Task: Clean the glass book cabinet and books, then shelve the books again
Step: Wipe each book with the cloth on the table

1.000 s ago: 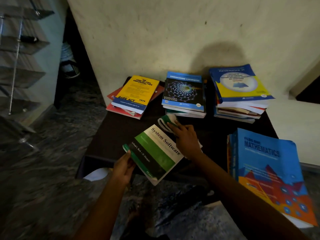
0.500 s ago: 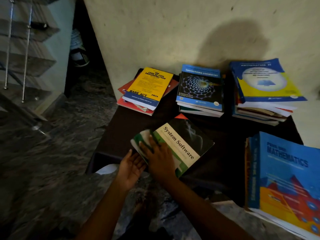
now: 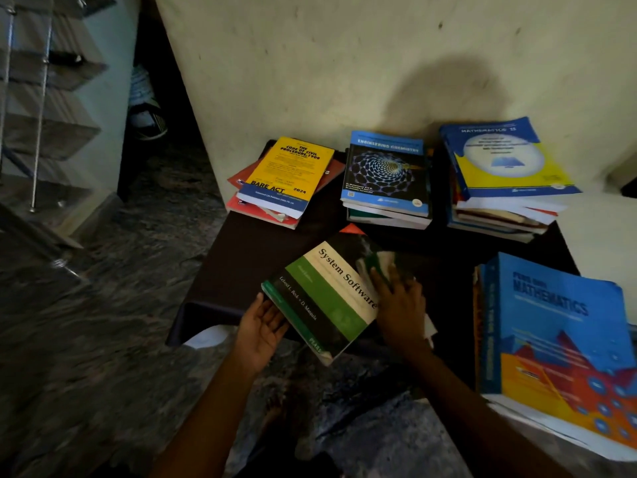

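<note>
A "System Software" book (image 3: 324,298) with a green, cream and black cover lies tilted at the near edge of a dark low table (image 3: 248,250). My left hand (image 3: 262,326) holds its lower left corner from underneath, fingers curled at the spine. My right hand (image 3: 400,305) presses a green and white cloth (image 3: 375,263) flat onto the cover's right side, fingers straight. The glass book cabinet (image 3: 41,108) stands at the far left, its shelves bare.
On the table's far side sit three book piles: yellow "Bare Act" (image 3: 289,174), blue "Engineering Chemistry" (image 3: 386,177), and "Mathematics" (image 3: 503,163). A large blue "Mathematics" stack (image 3: 558,339) fills the near right. A cream wall stands behind; patterned stone floor lies to the left.
My right hand has wiped the cloth from the book's lower left end across to its right side. The left hand stays at the book's corner. The view shifted slightly.
</note>
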